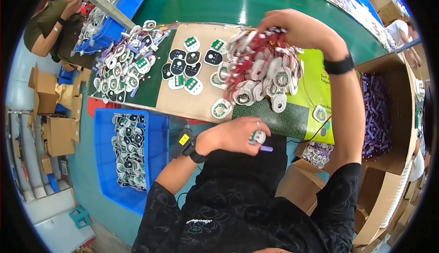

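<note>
My left hand [240, 136] is closed around a small white round part with a green circuit board [257, 137], just off the table's near edge. A purple cylinder [266, 149] sticks out below its fingers. Farther off, my right hand [284, 22] curls down on the far side of a heap of white round parts with red wires [263, 65]. Its fingertips are hidden among the wires, and the heap's left side is smeared by motion. Beside the heap, several black-faced parts [178, 67] and parts with green boards [193, 85] lie on a tan board [201, 104].
Another pile of parts [123, 68] covers the table's left end. Below it stands a blue bin [157, 150] of parts. A carton [402, 116] of purple cylinders is at right. A bright green sheet [315, 81] lies under the heap. A person [48, 29] works at far left.
</note>
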`<state>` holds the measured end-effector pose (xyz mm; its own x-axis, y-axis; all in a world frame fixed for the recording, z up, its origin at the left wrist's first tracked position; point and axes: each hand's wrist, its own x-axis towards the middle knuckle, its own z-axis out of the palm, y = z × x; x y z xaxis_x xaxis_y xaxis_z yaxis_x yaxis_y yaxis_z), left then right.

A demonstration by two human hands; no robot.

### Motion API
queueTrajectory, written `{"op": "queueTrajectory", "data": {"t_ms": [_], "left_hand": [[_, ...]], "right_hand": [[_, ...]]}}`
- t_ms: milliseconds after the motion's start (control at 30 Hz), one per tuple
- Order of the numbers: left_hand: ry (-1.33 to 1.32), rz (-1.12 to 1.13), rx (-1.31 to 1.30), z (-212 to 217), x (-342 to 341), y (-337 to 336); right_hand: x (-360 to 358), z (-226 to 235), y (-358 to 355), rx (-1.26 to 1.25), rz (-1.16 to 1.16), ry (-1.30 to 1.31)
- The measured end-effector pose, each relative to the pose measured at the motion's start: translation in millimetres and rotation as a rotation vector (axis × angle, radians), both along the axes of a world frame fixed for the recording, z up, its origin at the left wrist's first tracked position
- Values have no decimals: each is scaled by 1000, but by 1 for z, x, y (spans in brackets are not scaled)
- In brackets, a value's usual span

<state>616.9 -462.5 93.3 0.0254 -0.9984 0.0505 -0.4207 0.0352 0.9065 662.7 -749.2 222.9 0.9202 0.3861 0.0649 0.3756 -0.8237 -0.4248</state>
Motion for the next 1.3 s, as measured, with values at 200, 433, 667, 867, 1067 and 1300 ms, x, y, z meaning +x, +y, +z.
{"op": "queueTrajectory", "data": {"t_ms": [200, 433, 667, 867, 1067, 1300], "left_hand": [[-200, 251, 45, -10, 40, 3], [-286, 284, 18, 1, 66, -5], [-173, 142, 141, 15, 18, -1], [-56, -23, 25, -5, -15, -39], [-21, 2, 141, -10, -17, -70], [-114, 135, 225, -3, -7, -68]], "right_hand": [[-41, 17, -34, 11, -56, -11], [-22, 7, -1, -37, -105, -38], [2, -6, 36, 41, -224, -127], [-22, -11, 41, -17, -131, -40], [-69, -10, 13, 52, -213, -269], [-142, -111, -20, 196, -933, -49]]}}
